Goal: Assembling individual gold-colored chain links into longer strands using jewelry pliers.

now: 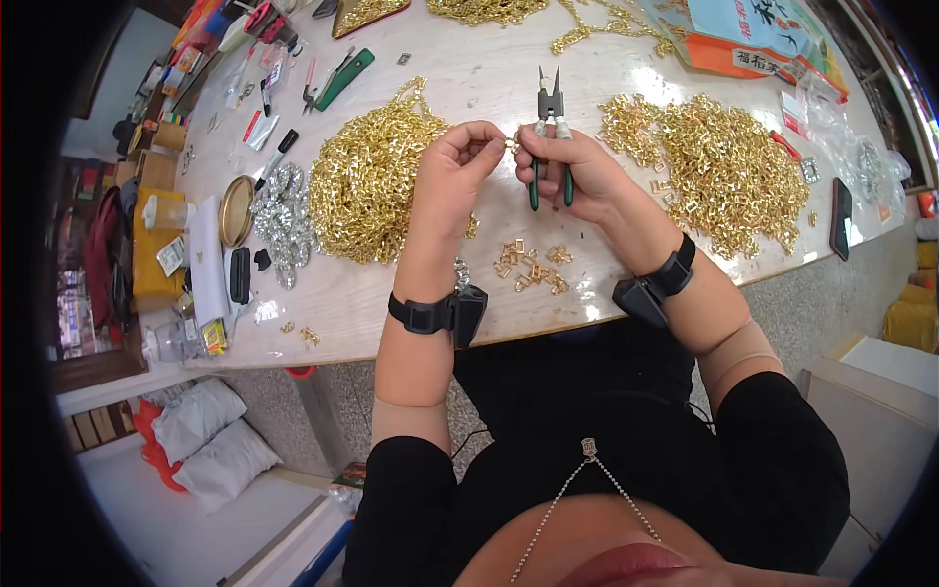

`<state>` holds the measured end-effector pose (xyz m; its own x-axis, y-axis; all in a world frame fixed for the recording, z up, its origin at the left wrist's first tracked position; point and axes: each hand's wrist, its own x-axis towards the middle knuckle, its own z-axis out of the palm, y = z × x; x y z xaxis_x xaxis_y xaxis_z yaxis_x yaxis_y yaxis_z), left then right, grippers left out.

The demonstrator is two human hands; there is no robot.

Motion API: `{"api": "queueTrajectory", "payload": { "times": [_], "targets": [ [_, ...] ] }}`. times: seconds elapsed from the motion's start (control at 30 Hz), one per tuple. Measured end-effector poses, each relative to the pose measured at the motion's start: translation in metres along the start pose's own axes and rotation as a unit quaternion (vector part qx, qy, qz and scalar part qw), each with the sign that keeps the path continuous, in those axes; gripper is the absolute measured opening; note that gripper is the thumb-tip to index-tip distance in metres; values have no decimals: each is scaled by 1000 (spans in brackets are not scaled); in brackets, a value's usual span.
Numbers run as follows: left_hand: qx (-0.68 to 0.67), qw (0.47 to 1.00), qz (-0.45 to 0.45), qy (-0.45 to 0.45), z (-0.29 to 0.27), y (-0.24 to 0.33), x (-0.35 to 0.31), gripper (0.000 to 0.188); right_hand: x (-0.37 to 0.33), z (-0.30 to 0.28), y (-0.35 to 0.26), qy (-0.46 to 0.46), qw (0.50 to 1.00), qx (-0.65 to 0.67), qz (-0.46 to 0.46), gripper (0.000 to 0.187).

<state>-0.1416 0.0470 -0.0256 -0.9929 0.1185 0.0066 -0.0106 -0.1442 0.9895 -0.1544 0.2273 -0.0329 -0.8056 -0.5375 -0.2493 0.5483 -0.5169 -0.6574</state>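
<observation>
Left hand (458, 171): thumb and forefinger pinched on a small gold piece (511, 144), exact shape too small to tell. Right hand (577, 171): curled round pliers (552, 106), tips pointing away and parted, green handles showing below; its thumb and forefinger meet the piece from the other side. Whether a joint there is closed, cannot tell.

Just nearer the body, on the counter (606, 269): a small scatter of loose links (533, 266).

Left, beside the hand: big gold chain heap (372, 186), a strand trailing from its top; reads as joined-up work. Right: wide link heap (734, 171), seemingly unjoined. My judgement: plenty done, plenty left; the piece in hand looks mid-step.

Farther out: silver chain (284, 220), marker (276, 159), round lid (236, 210) leftward; phone (840, 217) at the right edge; more gold chain (489, 8) at the far side.
</observation>
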Motion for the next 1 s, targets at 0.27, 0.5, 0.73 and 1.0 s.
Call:
{"api": "queueTrajectory", "payload": {
  "times": [0.27,0.5,0.73,1.0],
  "targets": [
    [7,1000,3,2,1,-2,-1,9,0,1,3,49,999,-12,11,19],
    [-95,987,-118,-47,-10,5,-1,13,-11,11,0,144,848,-409,-306,26],
    [-199,965,-139,-101,-2,10,-9,17,-15,18,-3,59,560,-681,-469,51],
    [-270,941,-150,-138,-11,-1,-5,24,-11,16,-2,25,577,-671,-465,63]
  ]
}}
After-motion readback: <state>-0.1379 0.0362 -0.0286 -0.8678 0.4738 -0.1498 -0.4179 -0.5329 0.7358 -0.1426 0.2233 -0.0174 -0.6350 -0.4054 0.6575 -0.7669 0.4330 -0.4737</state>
